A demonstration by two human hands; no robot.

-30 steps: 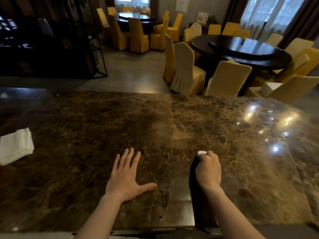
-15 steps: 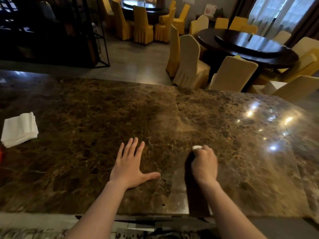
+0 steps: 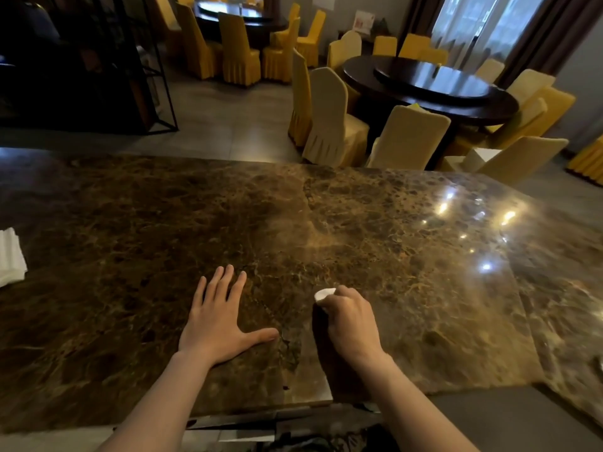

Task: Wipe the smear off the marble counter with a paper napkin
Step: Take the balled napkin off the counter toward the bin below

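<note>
One paper napkin (image 3: 324, 294) is in use, crumpled into a small white wad near the middle of the marble bench (image 3: 424, 288), a little toward the near edge. Only a small tip of it shows, poking out toward the far left from the knuckles, so its long axis cannot be told. The right hand (image 3: 350, 321) is curled into a closed fist around that wad, fingers folded over it, pressing it down onto the stone; a dark shadow lies along the hand's left side. No smear can be made out for certain on the mottled brown surface, though a paler, hazy band runs away from the fist toward the far edge.

The left hand (image 3: 217, 321) lies just to the left of the fist, apart from it, palm flat on the bench with four fingers spread and pointing away and the thumb stretched out to the right. It holds nothing.

One stack of folded white napkins (image 3: 9, 257) sits at the far left edge of the view, well apart from both hands and partly cut off. Several bright light reflections glint on the polished stone to the right. Beyond the bench stand two dark round tables (image 3: 434, 89), ringed by many yellow and cream covered chairs (image 3: 329, 122).
</note>
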